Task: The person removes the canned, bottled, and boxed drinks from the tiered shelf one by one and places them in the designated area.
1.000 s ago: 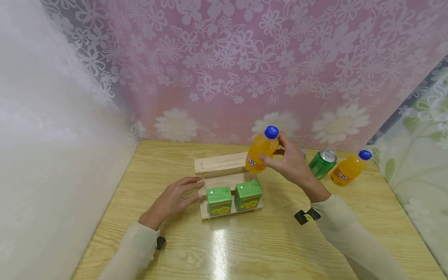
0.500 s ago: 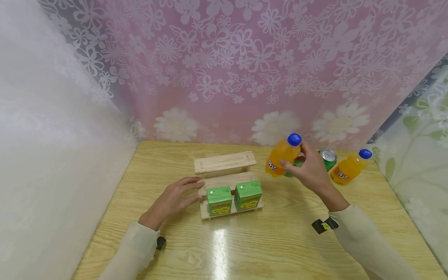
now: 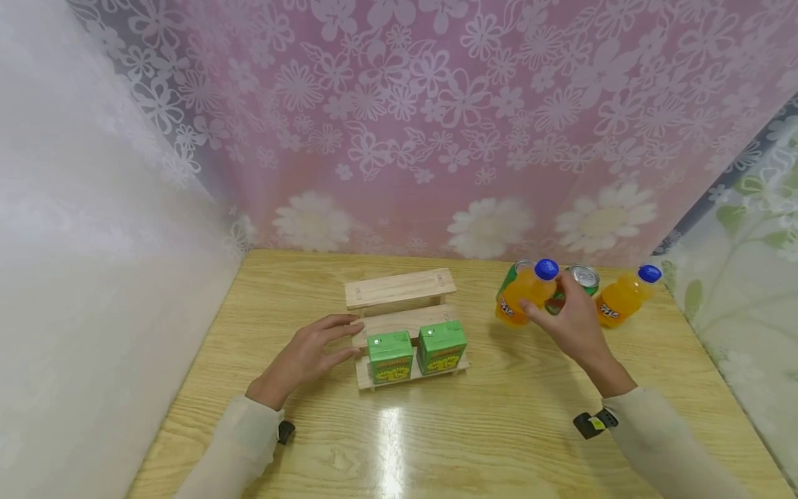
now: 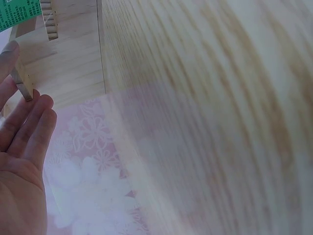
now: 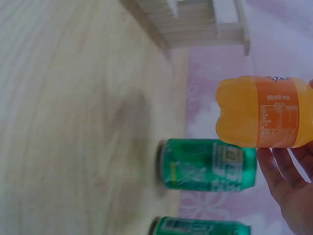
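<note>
Head view: right grip [image 3: 573, 320] holds orange bottle [image 3: 522, 294], cap [image 3: 546, 269] up, axis near-vertical.

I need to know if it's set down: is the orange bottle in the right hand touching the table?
Apart. The right wrist view shows backdrop between the base of the orange bottle and the table; the right hand holds the bottle up.
</note>
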The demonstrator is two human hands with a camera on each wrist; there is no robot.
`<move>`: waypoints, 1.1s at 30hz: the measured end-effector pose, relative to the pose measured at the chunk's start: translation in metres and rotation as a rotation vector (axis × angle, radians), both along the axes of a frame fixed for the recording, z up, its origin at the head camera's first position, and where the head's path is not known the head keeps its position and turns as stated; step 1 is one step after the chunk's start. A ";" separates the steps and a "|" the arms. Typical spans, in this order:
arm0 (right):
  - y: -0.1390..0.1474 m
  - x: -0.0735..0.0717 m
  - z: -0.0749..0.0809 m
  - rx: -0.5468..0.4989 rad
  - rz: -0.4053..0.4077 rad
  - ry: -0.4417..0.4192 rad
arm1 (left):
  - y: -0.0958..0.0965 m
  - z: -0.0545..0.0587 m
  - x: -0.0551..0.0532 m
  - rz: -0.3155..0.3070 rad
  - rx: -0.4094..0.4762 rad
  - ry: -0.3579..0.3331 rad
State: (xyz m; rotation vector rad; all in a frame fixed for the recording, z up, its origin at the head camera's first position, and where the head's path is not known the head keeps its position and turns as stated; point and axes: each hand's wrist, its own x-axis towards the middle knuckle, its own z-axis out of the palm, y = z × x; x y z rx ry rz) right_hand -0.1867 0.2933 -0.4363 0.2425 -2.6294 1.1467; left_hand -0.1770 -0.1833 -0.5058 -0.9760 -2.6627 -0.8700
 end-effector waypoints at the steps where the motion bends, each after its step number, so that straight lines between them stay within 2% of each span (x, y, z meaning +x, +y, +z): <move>1: 0.001 0.001 -0.003 -0.002 -0.009 -0.007 | 0.000 0.000 0.000 -0.002 0.003 0.000; 18: 0.024 0.000 -0.049 -0.015 -0.084 -0.043 | 0.000 0.002 0.000 -0.016 0.018 0.015; 33: 0.033 0.003 -0.065 -0.024 -0.072 -0.093 | 0.000 -0.001 -0.003 -0.022 0.025 0.038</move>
